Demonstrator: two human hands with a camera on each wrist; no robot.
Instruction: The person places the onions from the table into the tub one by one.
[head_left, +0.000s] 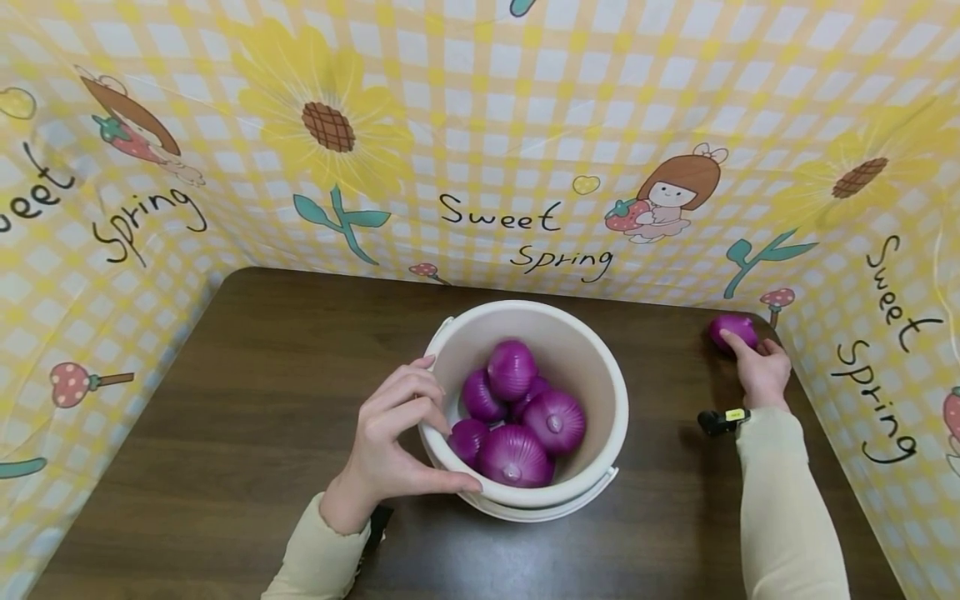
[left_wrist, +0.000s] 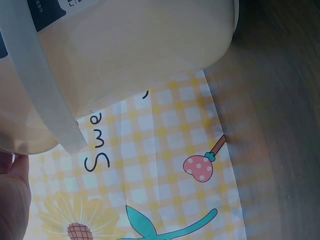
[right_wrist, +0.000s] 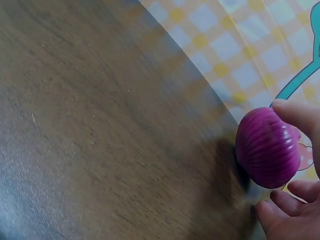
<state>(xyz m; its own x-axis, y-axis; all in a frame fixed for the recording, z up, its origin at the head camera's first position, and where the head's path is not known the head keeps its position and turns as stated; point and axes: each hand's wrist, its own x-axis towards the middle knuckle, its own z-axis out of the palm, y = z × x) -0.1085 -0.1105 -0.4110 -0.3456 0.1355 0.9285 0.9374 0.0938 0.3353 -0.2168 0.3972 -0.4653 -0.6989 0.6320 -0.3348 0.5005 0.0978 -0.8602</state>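
A white bucket [head_left: 613, 367] stands on the table with several purple onions [head_left: 513, 454] inside. My left hand [head_left: 393, 425] grips its near left rim, fingers along the edge and thumb at the front. In the left wrist view, the bucket's wall [left_wrist: 145, 45] and its pale handle [left_wrist: 42, 75] fill the upper left. At the table's far right corner, my right hand [head_left: 763, 371] holds a single purple onion [head_left: 733, 332]. The right wrist view shows the thumb on one side of this onion [right_wrist: 267, 147] and the curled fingertips [right_wrist: 287, 200] at the other.
The dark wooden table [head_left: 285, 375] has rounded far corners. A yellow checked cloth [head_left: 480, 150] with printed flowers and figures hangs behind it and along both sides. The right hand is close to the cloth and the table's edge.
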